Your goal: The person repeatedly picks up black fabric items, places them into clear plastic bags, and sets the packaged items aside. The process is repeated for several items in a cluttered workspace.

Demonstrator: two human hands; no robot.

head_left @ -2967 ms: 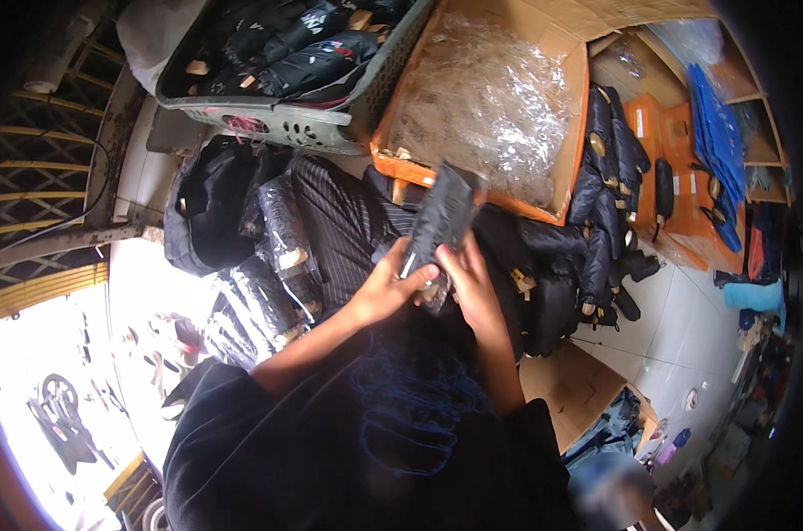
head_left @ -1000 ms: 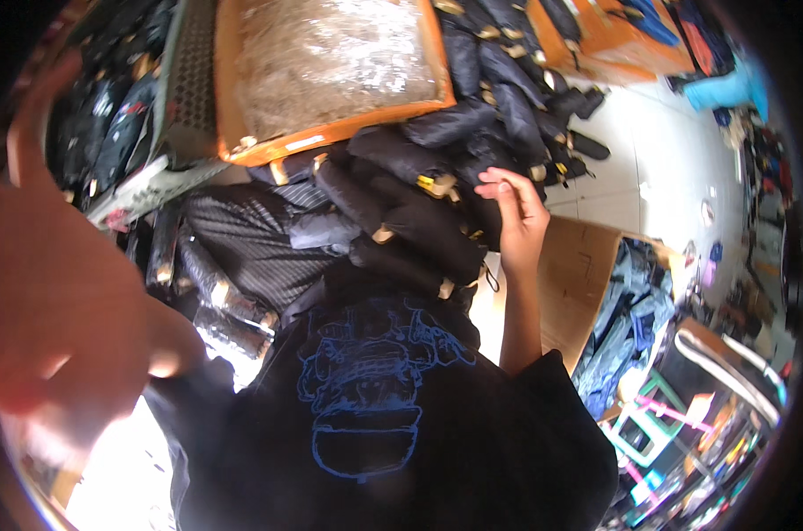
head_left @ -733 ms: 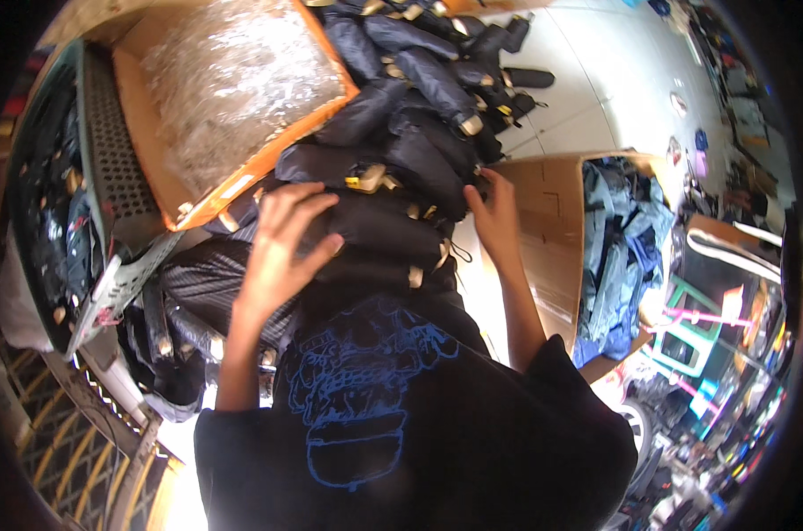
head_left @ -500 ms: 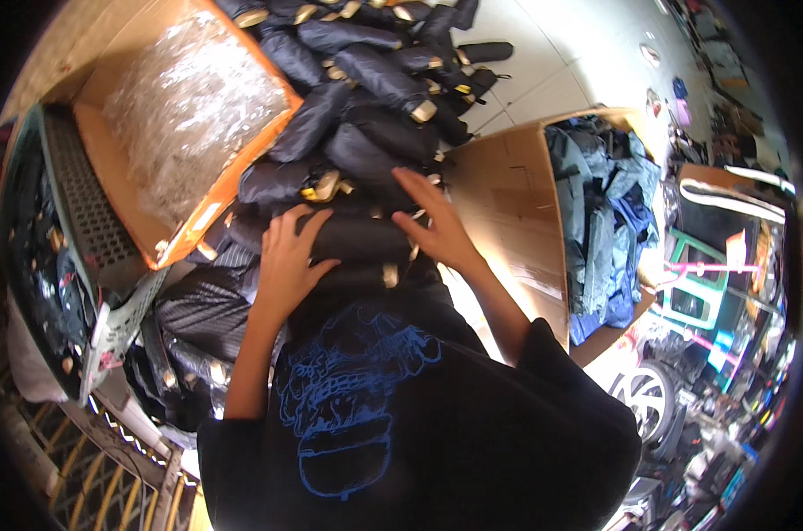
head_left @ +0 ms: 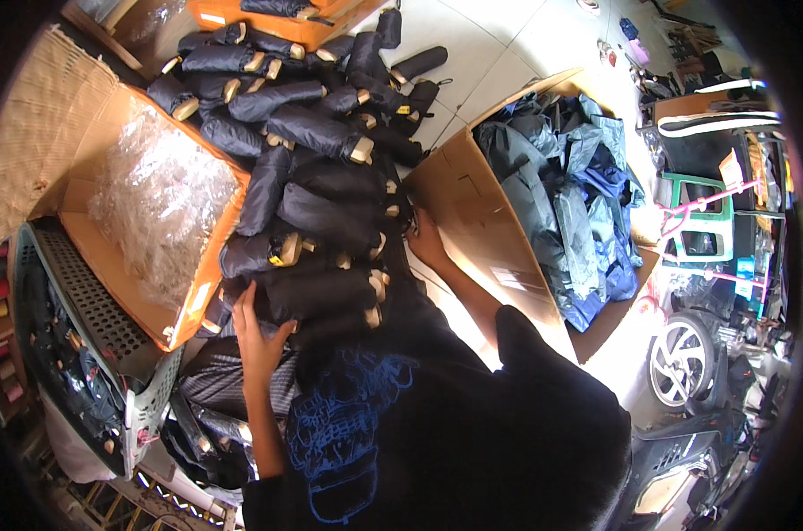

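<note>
A heap of folding umbrellas (head_left: pixel 317 208) in black fabric sleeves, with pale handle ends, lies in front of me. My left hand (head_left: pixel 258 341) is at the near left of the heap, thumb and fingers spread, by the left end of one sleeved umbrella (head_left: pixel 322 295). My right hand (head_left: pixel 426 239) reaches down at the heap's right edge, close to the wall of a cardboard box (head_left: pixel 481 208). Its fingers are partly hidden and dark, so what they touch cannot be made out.
Crumpled blue-grey fabric (head_left: pixel 570 195) fills the right-hand box. At left stands an open carton (head_left: pixel 202 283) with clear plastic wrapping (head_left: pixel 167 203), beside a grey perforated basket (head_left: pixel 105 310) of dark items. Farther right are a green stool (head_left: pixel 698 217) and a spoked wheel (head_left: pixel 682 361).
The view has shifted, showing more of the far heap. My right hand has moved from above the umbrellas down to their right edge. My left hand has slid off toward their left end.
</note>
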